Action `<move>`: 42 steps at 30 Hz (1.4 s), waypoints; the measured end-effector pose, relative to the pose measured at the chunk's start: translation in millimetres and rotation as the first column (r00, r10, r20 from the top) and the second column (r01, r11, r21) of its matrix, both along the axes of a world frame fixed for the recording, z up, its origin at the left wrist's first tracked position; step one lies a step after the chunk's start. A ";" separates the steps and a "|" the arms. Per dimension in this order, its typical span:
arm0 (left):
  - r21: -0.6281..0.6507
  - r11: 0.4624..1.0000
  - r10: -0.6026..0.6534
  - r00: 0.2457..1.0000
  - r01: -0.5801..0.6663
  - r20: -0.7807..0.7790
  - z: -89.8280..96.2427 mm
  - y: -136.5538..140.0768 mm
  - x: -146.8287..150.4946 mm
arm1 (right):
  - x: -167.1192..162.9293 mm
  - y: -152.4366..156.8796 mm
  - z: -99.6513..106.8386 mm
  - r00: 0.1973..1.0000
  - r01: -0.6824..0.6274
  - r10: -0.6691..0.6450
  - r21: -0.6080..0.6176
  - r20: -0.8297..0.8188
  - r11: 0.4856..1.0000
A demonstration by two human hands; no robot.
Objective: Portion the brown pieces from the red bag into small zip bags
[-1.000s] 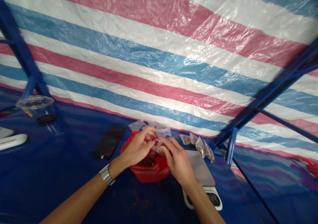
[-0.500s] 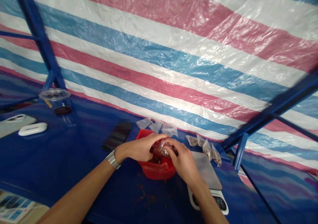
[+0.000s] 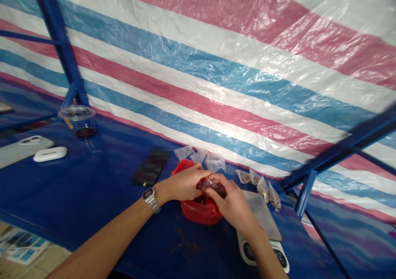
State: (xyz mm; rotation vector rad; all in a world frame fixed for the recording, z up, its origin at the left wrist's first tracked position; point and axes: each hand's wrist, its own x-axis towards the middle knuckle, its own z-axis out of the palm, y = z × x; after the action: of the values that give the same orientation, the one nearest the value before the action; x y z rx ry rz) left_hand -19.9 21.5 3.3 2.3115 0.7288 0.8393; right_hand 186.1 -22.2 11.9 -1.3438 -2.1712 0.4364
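Observation:
A small clear plastic bag (image 3: 210, 184) is gripped between both my hands, above the opening of a red plastic bag (image 3: 201, 214) that stands on the blue table. My left hand (image 3: 185, 184) has its fingers closed on the small bag's left side; a metal watch (image 3: 150, 199) is on that wrist. From the right, my right hand (image 3: 231, 201) pinches the same bag with thumb and fingers. Dark loose stuff shows inside the red bag, partly covered by my hands. What the small bag contains I cannot make out.
Several clear bags (image 3: 215, 162) lie behind the red bag. Filled small bags (image 3: 262, 189) stand beyond a kitchen scale (image 3: 262, 215) on the right. Leftward are a dark flat object (image 3: 151, 167), a plastic cup (image 3: 85, 124), a white case (image 3: 50, 154) and a phone (image 3: 23, 148).
The view has shifted, so everything sits slightly further right. My left hand has turned a little, bringing the watch face into sight. Both hands stay on the small bag.

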 end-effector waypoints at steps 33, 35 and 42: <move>0.227 0.937 0.230 0.959 -0.264 0.166 7.7 -4.4 4.5 | 160.0 -19.4 37.8 0.935 0.078 -0.222 -0.450 -0.277 0.890; 0.316 0.911 0.242 0.964 -0.265 0.112 6.5 -6.3 5.7 | 165.1 -15.8 24.1 0.974 0.093 -0.177 -0.461 -0.143 0.882; 0.418 0.877 0.226 0.971 -0.237 0.076 0.5 -4.8 8.7 | 162.7 3.9 7.1 0.955 0.260 -0.274 -0.126 -0.111 0.957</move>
State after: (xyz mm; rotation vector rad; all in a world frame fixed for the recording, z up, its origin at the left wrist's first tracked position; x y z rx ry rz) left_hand -11.2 16.7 3.8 2.6196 0.8975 1.2392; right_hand 348.8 -18.3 19.0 -1.5981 -1.8512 0.5258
